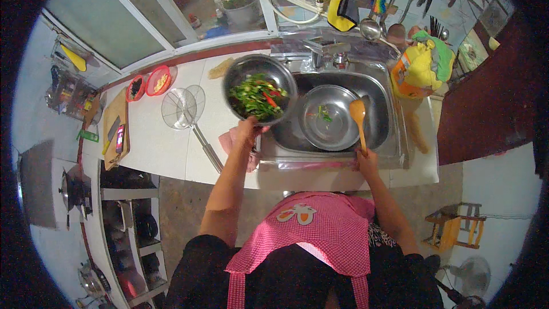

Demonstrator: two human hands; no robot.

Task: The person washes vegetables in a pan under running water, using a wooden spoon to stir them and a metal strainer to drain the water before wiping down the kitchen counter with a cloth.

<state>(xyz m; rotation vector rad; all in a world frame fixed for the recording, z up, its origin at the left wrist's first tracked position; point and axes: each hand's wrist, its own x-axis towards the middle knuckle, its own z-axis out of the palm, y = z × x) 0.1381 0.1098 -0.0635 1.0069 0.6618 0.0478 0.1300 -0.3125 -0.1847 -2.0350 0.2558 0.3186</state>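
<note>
My left hand (252, 128) grips the near rim of a steel bowl (231, 73), tilted a little at the sink's left edge. Chopped green and red peppers (259, 96) fill its lower part. In my right hand (364, 159) is the handle of a wooden spoon (358, 113), its head raised by the right rim of a second steel bowl (334, 133). That second bowl stands inside the sink basin (379, 124) and holds a few green and red bits (324, 113).
Left on the counter lie wire strainers (182, 105), red bowls (158, 80) and a cutting board (116, 111) with a knife and a phone. The faucet (319, 49) rises behind the sink. A yellow and orange container (414, 73) topped with cloths stands right.
</note>
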